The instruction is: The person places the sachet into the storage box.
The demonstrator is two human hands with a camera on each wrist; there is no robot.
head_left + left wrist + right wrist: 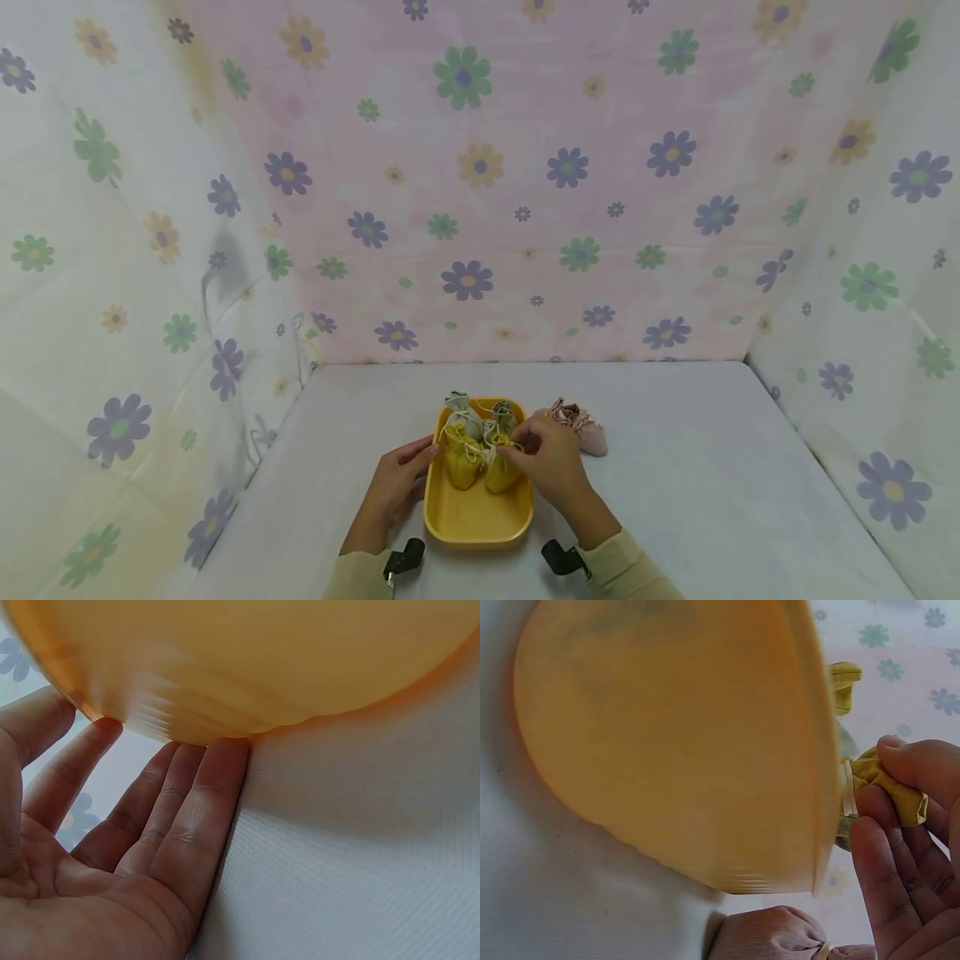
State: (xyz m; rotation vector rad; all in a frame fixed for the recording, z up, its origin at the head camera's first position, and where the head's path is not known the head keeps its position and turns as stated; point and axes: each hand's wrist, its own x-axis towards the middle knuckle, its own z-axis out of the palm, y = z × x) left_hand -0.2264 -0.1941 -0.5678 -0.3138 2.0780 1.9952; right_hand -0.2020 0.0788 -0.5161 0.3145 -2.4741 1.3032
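At tray's 9 o'clock, wall is touched by L hand, fingers nearly straight. From 3 o'clock, one yellow bag is pinched at neck by R hand. Other yellow bag, white bag (11 o'clock) and green bag (1 o'clock) are already in tray; held one's not yet released. Pink bag(s), no. unclear, are left outside, approx. 2 o'clock.

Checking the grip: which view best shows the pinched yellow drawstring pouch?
Right wrist: close up, the right hand pinches the yellow drawstring pouch. Head shows its body, smaller, in the yellow tray; left wrist shows none.
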